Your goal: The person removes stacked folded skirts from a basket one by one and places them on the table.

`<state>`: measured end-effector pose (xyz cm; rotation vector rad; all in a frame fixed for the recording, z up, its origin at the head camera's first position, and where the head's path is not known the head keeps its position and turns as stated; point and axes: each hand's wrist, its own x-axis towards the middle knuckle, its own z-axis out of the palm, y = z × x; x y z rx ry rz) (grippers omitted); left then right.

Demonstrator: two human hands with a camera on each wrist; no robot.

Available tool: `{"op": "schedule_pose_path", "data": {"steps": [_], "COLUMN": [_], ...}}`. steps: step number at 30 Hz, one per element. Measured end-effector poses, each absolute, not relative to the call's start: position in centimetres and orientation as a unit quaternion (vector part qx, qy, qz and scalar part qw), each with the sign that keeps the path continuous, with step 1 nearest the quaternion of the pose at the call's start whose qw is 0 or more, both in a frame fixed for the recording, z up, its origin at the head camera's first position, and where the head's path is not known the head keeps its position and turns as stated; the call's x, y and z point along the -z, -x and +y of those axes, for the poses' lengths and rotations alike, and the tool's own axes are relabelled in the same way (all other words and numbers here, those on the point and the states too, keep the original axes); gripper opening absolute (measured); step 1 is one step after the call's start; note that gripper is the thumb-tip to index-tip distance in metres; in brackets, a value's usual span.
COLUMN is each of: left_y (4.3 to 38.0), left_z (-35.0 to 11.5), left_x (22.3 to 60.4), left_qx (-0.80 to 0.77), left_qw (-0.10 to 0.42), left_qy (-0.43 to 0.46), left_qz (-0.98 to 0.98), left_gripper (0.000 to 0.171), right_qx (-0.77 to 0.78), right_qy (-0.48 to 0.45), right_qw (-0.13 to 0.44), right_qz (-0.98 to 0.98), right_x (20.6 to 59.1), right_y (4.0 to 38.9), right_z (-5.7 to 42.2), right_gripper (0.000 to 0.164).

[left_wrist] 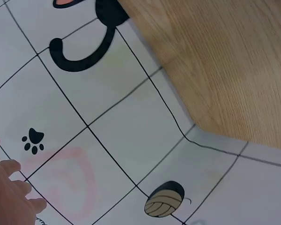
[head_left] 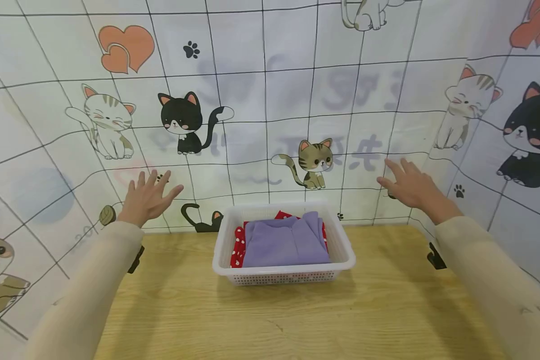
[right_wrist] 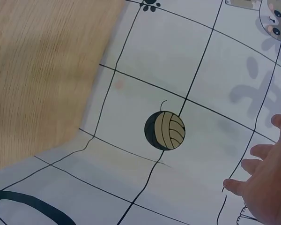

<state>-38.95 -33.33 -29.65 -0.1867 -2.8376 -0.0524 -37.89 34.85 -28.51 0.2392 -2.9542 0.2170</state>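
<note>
In the head view a white plastic basket (head_left: 284,270) with a perforated side stands near the back of the wooden table. Folded purple cloth (head_left: 285,242) lies in it, over red cloth with white dots (head_left: 238,247). My left hand (head_left: 147,197) is raised to the left of the basket, fingers spread and holding nothing. To the right, my right hand (head_left: 411,186) is also raised with its fingers extended, apart from the basket. Each wrist view catches part of its hand at the edge: the left hand (left_wrist: 9,192) and the right hand (right_wrist: 269,178).
A white sheet (head_left: 247,100) printed with cats, hearts and grid lines hangs behind and at both sides of the table. The wooden tabletop (head_left: 274,320) extends in front of the basket, with its back edge against the sheet.
</note>
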Motion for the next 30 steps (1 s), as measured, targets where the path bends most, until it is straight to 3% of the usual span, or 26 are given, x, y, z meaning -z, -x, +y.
{"op": "schedule_pose_path", "data": {"steps": [6, 21, 30], "left_y": [38.7, 35.1, 32.8], "left_z": [-32.9, -29.9, -27.0], "left_x": [29.5, 30.0, 31.5], "left_qx": [0.052, 0.160, 0.238], "left_qw": [0.137, 0.162, 0.129], "left_qy": [0.062, 0.101, 0.120], "left_qz": [-0.987, -0.969, -0.955], "left_gripper": [0.095, 0.083, 0.077], "right_qx": [-0.055, -0.238, -0.277], "right_qy": [-0.100, -0.141, -0.174], "right_qw": [0.103, 0.111, 0.128], "right_qz": [-0.988, -0.955, -0.937], "right_x": [28.6, 27.6, 28.6], "right_y": [36.8, 33.2, 30.8], "right_z": [34.1, 31.0, 28.4], "right_gripper": [0.084, 0.076, 0.076]}}
